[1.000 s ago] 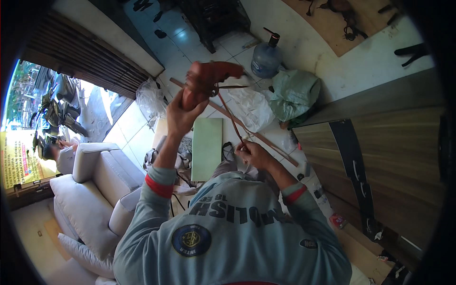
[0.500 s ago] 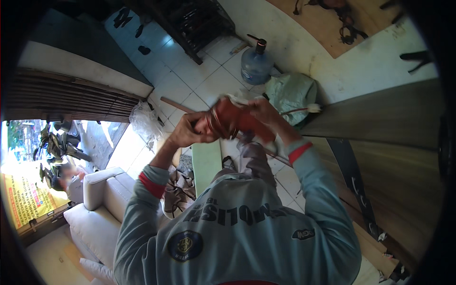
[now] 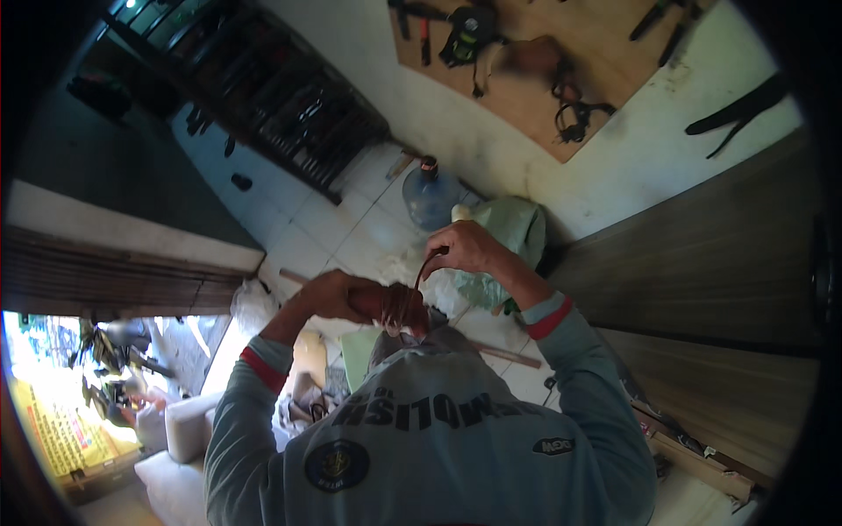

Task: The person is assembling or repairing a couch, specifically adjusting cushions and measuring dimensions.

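In front of my chest, my left hand [image 3: 338, 296] is closed around a reddish-brown bundle [image 3: 402, 307] with several turns of thin cord or strip around it. I cannot make out what the bundle itself is. My right hand [image 3: 463, 248], up and to the right of it, pinches the loose end of a narrow dark-red strip [image 3: 421, 270]. That strip runs down from my right fingers to the bundle. My left fingertips are partly hidden behind the bundle.
A blue water jug [image 3: 431, 203] stands on the tiles beyond my hands, beside a pale green sack [image 3: 504, 230]. Tools hang on a wooden wall board [image 3: 526, 96]. A dark rack [image 3: 272, 96] is at far left, a light sofa [image 3: 180, 478] at lower left.
My view has tilted up toward the wall board. My right hand has come off the bundle and drawn a strip upward from it; my left hand still holds the bundle.
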Demonstrator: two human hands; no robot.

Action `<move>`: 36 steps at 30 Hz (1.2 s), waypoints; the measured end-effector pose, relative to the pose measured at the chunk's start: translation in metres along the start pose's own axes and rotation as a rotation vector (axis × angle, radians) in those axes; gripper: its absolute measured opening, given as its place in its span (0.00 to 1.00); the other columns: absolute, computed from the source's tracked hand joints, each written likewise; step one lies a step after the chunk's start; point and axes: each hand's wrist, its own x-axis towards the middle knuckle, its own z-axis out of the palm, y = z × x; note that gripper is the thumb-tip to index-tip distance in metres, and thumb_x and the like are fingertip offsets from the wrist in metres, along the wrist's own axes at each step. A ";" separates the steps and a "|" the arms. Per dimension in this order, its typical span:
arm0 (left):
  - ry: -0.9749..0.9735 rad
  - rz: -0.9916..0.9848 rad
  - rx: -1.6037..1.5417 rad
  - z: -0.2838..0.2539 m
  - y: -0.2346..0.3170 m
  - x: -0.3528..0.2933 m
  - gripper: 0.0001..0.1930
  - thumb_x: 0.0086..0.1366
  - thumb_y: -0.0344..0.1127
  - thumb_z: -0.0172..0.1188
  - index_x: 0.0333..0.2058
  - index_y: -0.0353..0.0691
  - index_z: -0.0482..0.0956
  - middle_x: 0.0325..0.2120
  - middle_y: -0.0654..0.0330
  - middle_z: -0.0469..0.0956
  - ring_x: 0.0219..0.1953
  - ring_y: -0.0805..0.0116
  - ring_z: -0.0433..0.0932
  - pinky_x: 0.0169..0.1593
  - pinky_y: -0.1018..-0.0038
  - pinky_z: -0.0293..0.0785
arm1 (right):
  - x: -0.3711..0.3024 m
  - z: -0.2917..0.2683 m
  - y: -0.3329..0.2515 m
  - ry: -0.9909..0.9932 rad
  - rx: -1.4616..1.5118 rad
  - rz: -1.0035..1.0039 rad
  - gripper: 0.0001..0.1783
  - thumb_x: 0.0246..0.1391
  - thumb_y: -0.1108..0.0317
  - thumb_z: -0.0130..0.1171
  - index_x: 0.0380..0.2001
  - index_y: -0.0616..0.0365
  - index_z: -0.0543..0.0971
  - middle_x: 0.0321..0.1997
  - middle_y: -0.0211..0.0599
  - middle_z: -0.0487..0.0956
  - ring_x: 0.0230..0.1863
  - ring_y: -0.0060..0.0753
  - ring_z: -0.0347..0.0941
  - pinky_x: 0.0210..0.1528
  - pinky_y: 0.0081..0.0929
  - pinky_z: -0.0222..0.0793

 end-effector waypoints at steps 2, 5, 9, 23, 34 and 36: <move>-0.019 0.064 -0.262 -0.003 0.021 0.015 0.34 0.43 0.38 0.79 0.51 0.35 0.78 0.39 0.55 0.83 0.42 0.69 0.81 0.51 0.71 0.75 | 0.006 0.001 0.021 -0.052 0.431 0.007 0.13 0.53 0.59 0.65 0.40 0.52 0.83 0.29 0.32 0.83 0.32 0.24 0.79 0.35 0.26 0.72; 0.218 0.201 -0.658 -0.007 0.030 0.035 0.32 0.45 0.36 0.78 0.50 0.33 0.78 0.41 0.58 0.82 0.42 0.72 0.79 0.50 0.71 0.75 | 0.000 0.026 0.037 0.151 0.940 0.308 0.17 0.57 0.59 0.62 0.45 0.59 0.81 0.41 0.36 0.84 0.40 0.26 0.79 0.43 0.24 0.73; 0.562 0.151 -0.649 -0.030 0.048 0.060 0.28 0.49 0.39 0.75 0.48 0.34 0.77 0.35 0.63 0.79 0.33 0.78 0.76 0.38 0.78 0.75 | -0.023 0.000 -0.008 0.170 1.930 0.076 0.29 0.62 0.48 0.50 0.58 0.57 0.70 0.54 0.43 0.78 0.43 0.38 0.78 0.52 0.38 0.74; 0.453 0.599 -0.907 -0.069 0.158 0.165 0.30 0.52 0.31 0.74 0.51 0.36 0.67 0.45 0.60 0.74 0.48 0.72 0.74 0.52 0.73 0.73 | -0.091 -0.121 -0.057 0.950 1.149 -0.265 0.36 0.60 0.62 0.52 0.69 0.46 0.51 0.65 0.50 0.67 0.52 0.52 0.76 0.48 0.45 0.77; -0.085 0.493 -0.966 -0.057 0.145 0.252 0.39 0.52 0.30 0.74 0.60 0.41 0.62 0.47 0.63 0.75 0.47 0.75 0.74 0.51 0.73 0.72 | -0.118 -0.131 -0.019 1.493 1.142 -0.098 0.19 0.65 0.61 0.50 0.53 0.61 0.71 0.45 0.44 0.80 0.41 0.39 0.81 0.43 0.36 0.80; -0.116 0.454 -0.965 -0.047 0.132 0.263 0.34 0.52 0.29 0.74 0.57 0.41 0.67 0.40 0.66 0.78 0.41 0.78 0.75 0.45 0.75 0.75 | -0.119 -0.131 -0.005 1.434 1.047 0.076 0.21 0.64 0.59 0.52 0.54 0.62 0.70 0.47 0.47 0.79 0.42 0.43 0.81 0.44 0.38 0.80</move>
